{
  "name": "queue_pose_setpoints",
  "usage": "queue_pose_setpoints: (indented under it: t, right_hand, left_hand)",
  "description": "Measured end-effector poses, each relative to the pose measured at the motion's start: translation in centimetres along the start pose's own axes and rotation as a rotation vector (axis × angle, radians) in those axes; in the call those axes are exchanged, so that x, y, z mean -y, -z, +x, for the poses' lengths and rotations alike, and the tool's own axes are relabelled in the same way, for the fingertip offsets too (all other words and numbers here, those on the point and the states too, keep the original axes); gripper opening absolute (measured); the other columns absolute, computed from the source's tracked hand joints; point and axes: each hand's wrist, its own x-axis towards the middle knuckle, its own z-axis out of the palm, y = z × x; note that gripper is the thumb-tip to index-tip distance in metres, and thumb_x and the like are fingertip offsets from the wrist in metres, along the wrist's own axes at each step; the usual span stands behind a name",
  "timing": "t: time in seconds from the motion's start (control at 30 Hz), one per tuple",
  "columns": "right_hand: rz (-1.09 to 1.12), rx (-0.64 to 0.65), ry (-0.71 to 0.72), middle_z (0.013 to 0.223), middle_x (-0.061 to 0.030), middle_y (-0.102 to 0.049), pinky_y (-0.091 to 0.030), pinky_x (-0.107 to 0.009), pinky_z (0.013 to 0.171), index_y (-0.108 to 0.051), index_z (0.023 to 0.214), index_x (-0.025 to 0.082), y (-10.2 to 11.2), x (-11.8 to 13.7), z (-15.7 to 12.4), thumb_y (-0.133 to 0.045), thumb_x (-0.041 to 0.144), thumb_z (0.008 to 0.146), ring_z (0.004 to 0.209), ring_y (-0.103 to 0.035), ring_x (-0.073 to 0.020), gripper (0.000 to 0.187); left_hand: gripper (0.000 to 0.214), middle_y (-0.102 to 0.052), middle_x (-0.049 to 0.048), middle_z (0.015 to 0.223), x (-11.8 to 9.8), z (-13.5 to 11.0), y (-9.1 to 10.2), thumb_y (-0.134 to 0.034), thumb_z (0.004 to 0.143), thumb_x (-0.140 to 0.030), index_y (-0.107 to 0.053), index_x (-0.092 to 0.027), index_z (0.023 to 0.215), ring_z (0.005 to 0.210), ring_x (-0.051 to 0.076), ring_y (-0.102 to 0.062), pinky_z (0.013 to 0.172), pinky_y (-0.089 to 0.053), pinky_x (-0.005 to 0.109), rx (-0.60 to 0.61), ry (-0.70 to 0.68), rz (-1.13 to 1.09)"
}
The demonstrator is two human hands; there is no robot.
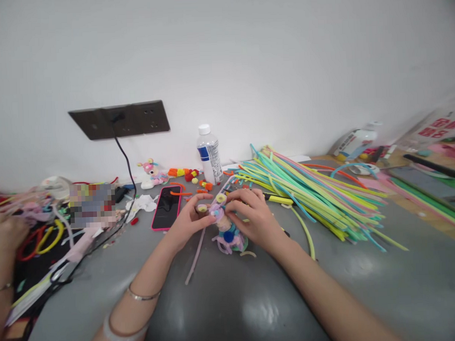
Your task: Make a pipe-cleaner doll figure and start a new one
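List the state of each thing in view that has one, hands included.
Fuzzy figure: upright, held
Left hand: curled, gripping the figure's upper part
Right hand: fingertips at its upper part, grip unclear
Small figure: standing, untouched
Middle bottle: upright, capped
Phone: face up, screen dark
Black plug: plugged in
Fuzzy stems: lying in a heap

Bottle (210, 158) behind figurine (229, 236); phone (166, 208) left; pipe cleaners (318, 199) right

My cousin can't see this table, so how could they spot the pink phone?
Start at the gray table and find the person's left hand. Just left of that hand, beside crumpled white scraps, lies a flat phone. Its smooth dark screen and pink rim set it apart from fuzzy orange strips nearby.
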Motion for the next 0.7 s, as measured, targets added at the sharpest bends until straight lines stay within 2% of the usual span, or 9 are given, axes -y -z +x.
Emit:
queue_pose_setpoints:
  t: [0.27,0.5,0.7]
  right_hand:
    - [0.010,0.042,0.022,0.087,-0.0018,-0.070,-0.032,-0.036,0.081,-0.052,0.090,0.023,0.30,0.15,0.03,-0.046,0.014,0.097,0.081,-0.059,-0.0177,0.013]
    - [-0.014,0.032,0.018,0.094,-0.0047,-0.068,-0.032,-0.037,0.082,-0.051,0.093,0.023,0.34,0.43,0.05,-0.044,0.014,0.098,0.088,-0.059,-0.0191,0.013]
    - [0.050,0.009,0.038,0.092,-0.0047,-0.066,-0.034,-0.036,0.081,-0.051,0.093,0.022,0.30,0.28,-0.06,-0.046,0.012,0.096,0.088,-0.060,-0.0188,0.012]
  left_hand:
    - [0.051,-0.064,-0.0005,0.079,-0.03,0.01,0.03,-0.083,0.070,-0.030,-0.057,-0.020,0.112,0.069,0.013,-0.058,0.067,-0.044,0.023,0.042,-0.002,0.030]
    - [0.052,-0.063,-0.0006,0.080,0.12,-0.10,0.07,-0.083,0.071,-0.032,-0.057,-0.020,0.114,0.070,0.012,-0.055,0.068,-0.043,0.023,0.066,0.004,0.036]
    - [0.051,-0.062,-0.0010,0.081,0.26,-0.16,0.14,-0.082,0.072,-0.031,-0.057,-0.020,0.115,0.072,0.011,-0.053,0.068,-0.042,0.022,0.082,0.016,0.008]
